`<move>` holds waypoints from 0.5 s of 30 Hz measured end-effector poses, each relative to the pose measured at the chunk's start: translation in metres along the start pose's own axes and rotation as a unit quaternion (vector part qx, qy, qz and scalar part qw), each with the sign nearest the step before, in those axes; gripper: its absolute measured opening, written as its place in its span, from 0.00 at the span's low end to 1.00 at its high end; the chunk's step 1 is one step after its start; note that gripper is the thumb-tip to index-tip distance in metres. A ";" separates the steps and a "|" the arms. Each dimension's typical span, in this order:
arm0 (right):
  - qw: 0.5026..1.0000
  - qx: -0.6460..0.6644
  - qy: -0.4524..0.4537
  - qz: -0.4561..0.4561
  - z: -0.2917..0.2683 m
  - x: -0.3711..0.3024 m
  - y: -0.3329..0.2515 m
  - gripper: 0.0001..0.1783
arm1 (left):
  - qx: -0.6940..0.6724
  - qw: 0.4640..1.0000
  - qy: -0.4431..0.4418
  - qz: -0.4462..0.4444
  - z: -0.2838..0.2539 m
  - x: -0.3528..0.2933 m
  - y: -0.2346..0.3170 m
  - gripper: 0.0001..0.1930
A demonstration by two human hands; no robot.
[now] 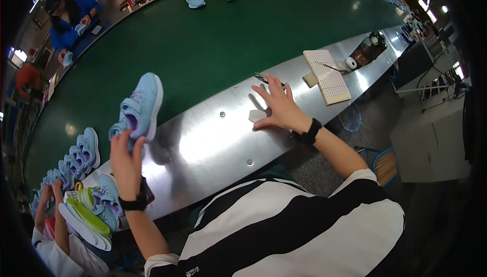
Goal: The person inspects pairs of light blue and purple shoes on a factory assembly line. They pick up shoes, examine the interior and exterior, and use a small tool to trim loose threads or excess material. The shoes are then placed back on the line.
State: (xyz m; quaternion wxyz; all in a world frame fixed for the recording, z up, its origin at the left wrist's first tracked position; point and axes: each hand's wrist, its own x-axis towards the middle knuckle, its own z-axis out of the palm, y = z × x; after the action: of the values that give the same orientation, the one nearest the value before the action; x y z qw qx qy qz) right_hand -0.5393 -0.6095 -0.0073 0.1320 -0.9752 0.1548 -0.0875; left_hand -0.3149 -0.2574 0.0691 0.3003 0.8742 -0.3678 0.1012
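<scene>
the left hand (127,160) pinches the light-blue sneaker (145,97) near its heel above the edge of the green belt (213,49), so a loosened grip could tip it, while the right hand (285,111), fingers splayed, could knock the nearby snips (262,79).

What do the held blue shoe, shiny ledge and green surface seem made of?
Held shoe: matte pale-blue upper, probably fabric or synthetic leather, with a smooth white sole, perhaps rubber or foam.
Ledge: bare metal, likely steel or aluminium, given its silvery glare and round fasteners.
Green surface: smooth, slightly glossy, showing soft light reflections; perhaps rubber or plastic sheeting.
</scene>
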 end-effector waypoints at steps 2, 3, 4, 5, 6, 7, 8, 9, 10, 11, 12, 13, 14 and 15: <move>0.999 -0.010 0.043 -0.008 0.019 -0.011 0.006 0.44 | -0.020 0.999 -0.023 -0.027 0.011 -0.023 0.036 0.14; 0.999 -0.013 0.009 0.031 0.022 -0.011 0.014 0.41 | -0.042 0.999 -0.025 -0.017 0.017 -0.032 0.050 0.14; 0.999 -0.013 -0.003 0.046 0.022 -0.009 0.024 0.38 | -0.036 0.999 -0.030 -0.029 0.024 -0.041 0.062 0.14; 0.999 -0.009 0.017 0.039 0.022 -0.007 0.032 0.35 | -0.033 0.999 -0.027 -0.031 0.030 -0.051 0.072 0.14; 0.997 -0.039 0.050 0.032 0.019 -0.008 0.042 0.27 | -0.030 0.999 -0.016 -0.033 0.034 -0.060 0.081 0.15; 0.995 -0.074 0.053 0.050 0.015 -0.006 0.051 0.26 | -0.021 0.999 -0.011 -0.041 0.037 -0.068 0.089 0.15; 0.992 -0.080 0.052 0.078 0.008 -0.006 0.059 0.25 | -0.022 0.999 0.001 -0.045 0.041 -0.075 0.096 0.16; 0.990 -0.085 0.033 0.105 0.000 -0.006 0.065 0.25 | -0.021 0.998 0.009 -0.052 0.045 -0.080 0.103 0.16; 0.990 -0.076 0.052 0.107 -0.008 -0.008 0.066 0.25 | -0.010 0.999 0.017 -0.042 0.048 -0.084 0.107 0.15; 0.986 -0.073 0.028 0.145 -0.015 -0.009 0.063 0.25 | -0.008 0.999 0.026 -0.025 0.053 -0.087 0.112 0.15; 0.980 -0.134 0.065 0.132 -0.020 -0.013 0.053 0.26 | -0.003 0.999 0.036 -0.011 0.057 -0.089 0.116 0.15; 0.990 -0.011 0.102 0.100 -0.023 -0.015 0.038 0.27 | 0.008 0.999 0.044 -0.001 0.060 -0.093 0.117 0.15; 0.984 0.117 0.104 0.091 -0.026 -0.019 0.021 0.29 | -0.075 0.997 0.000 -0.007 0.061 -0.095 0.117 0.15; 0.959 0.244 0.111 0.088 -0.027 -0.024 0.000 0.31 | -0.158 0.986 -0.048 -0.017 0.061 -0.098 0.114 0.15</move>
State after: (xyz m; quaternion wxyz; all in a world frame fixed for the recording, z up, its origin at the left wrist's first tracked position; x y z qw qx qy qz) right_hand -0.5673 -0.6073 0.0150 0.3555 -0.8799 0.2273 -0.2185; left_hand -0.4670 -0.2996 0.0328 0.4181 0.8258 -0.3785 -0.0057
